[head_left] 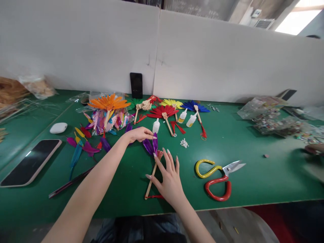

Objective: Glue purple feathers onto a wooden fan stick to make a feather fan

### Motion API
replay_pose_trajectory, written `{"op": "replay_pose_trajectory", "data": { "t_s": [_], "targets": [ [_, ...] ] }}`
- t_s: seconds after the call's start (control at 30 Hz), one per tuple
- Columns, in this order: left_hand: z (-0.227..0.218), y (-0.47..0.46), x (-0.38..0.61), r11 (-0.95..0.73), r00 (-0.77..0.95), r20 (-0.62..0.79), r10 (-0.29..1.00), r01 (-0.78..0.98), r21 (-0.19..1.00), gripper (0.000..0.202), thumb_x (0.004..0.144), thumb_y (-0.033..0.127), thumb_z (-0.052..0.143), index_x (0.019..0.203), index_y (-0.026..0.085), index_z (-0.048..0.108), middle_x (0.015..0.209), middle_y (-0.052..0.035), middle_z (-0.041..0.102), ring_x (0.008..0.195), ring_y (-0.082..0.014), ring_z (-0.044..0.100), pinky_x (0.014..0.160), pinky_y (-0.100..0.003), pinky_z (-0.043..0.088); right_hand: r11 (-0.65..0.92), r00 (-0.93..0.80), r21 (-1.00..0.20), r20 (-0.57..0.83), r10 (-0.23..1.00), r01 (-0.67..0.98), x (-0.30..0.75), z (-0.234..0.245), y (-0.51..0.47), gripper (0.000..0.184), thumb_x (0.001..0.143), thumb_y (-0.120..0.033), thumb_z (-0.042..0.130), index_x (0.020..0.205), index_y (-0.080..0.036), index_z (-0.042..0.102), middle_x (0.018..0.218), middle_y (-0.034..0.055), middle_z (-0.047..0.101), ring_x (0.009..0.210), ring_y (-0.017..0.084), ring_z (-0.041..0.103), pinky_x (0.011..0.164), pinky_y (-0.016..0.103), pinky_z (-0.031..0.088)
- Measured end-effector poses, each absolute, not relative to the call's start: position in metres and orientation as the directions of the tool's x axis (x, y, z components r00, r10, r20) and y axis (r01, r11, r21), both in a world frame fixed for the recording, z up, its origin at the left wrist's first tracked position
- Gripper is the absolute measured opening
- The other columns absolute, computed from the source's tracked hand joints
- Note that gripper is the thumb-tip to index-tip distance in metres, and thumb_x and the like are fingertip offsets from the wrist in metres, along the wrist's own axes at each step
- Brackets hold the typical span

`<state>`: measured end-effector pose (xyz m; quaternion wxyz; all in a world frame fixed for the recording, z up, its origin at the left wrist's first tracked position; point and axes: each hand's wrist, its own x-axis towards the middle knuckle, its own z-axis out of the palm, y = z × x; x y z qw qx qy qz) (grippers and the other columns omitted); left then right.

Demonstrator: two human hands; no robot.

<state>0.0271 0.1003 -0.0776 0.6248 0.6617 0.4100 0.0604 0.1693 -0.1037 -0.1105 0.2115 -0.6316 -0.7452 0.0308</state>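
A wooden stick (pixel 151 180) lies on the green table (pixel 253 175) with purple feathers (pixel 151 145) fanned at its top end. My left hand (pixel 139 134) reaches over from the left, and its pinched fingertips touch a purple feather. My right hand (pixel 169 175) rests flat beside the stick with fingers spread, fingertips near the feather base. A red tassel string (pixel 154 196) shows at the stick's lower end. Loose feathers (pixel 83 143) in purple, yellow, red and blue lie to the left.
Finished feather fans (pixel 162 109) in orange, red, yellow and blue lie at the back with small glue bottles (pixel 156 125). Scissors (pixel 219 175) with yellow and red handles lie right. A phone (pixel 30 162) and a white case (pixel 58 128) sit left. Another person's hand (pixel 314 148) shows far right.
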Motion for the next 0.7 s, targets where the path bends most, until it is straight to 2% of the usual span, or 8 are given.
{"op": "replay_pose_trajectory", "data": {
  "t_s": [0.13, 0.27, 0.37, 0.7],
  "targets": [
    [-0.0751, 0.0962, 0.0324, 0.044, 0.65, -0.39, 0.652, 0.481, 0.876, 0.038, 0.06, 0.048, 0.072, 0.074, 0.014, 0.064, 0.05, 0.0075, 0.029, 0.043, -0.0052, 0.019, 0.042, -0.024, 0.011, 0.198, -0.11, -0.308, 0.28, 0.954, 0.93, 0.1687, -0.11, -0.104, 0.063, 0.084, -0.057, 0.045, 0.138, -0.026, 0.035, 0.149, 0.0099, 0.023, 0.137, 0.032, 0.018, 0.106, 0.06, 0.019],
    [-0.0746, 0.0943, 0.0358, -0.126, 0.674, -0.25, 0.695, 0.456, 0.881, 0.037, 0.06, 0.048, 0.072, 0.055, 0.015, 0.053, 0.049, 0.007, 0.028, 0.047, -0.0067, 0.022, 0.046, -0.024, 0.015, 0.197, -0.112, -0.302, 0.276, 0.955, 0.933, 0.1685, -0.1094, -0.1046, 0.063, 0.085, -0.057, 0.044, 0.138, -0.025, 0.036, 0.149, 0.0104, 0.023, 0.137, 0.032, 0.017, 0.106, 0.06, 0.019],
    [-0.0757, 0.0945, 0.036, -0.198, 0.691, -0.173, 0.702, 0.423, 0.884, 0.036, 0.061, 0.048, 0.07, 0.055, 0.015, 0.055, 0.052, 0.0061, 0.032, 0.051, -0.0079, 0.026, 0.05, -0.024, 0.018, 0.2, -0.115, -0.297, 0.281, 0.953, 0.934, 0.1687, -0.1098, -0.1046, 0.063, 0.084, -0.057, 0.044, 0.137, -0.025, 0.037, 0.149, 0.0106, 0.024, 0.137, 0.032, 0.018, 0.105, 0.06, 0.02],
    [-0.0783, 0.0943, 0.0362, -0.18, 0.696, -0.18, 0.696, 0.411, 0.894, 0.038, 0.06, 0.05, 0.07, 0.054, 0.015, 0.055, 0.052, 0.0061, 0.03, 0.052, -0.0081, 0.024, 0.05, -0.024, 0.018, 0.197, -0.117, -0.286, 0.274, 0.954, 0.938, 0.1685, -0.1104, -0.1045, 0.062, 0.085, -0.057, 0.043, 0.137, -0.025, 0.037, 0.149, 0.0106, 0.024, 0.137, 0.032, 0.017, 0.106, 0.059, 0.02]
  ]
}}
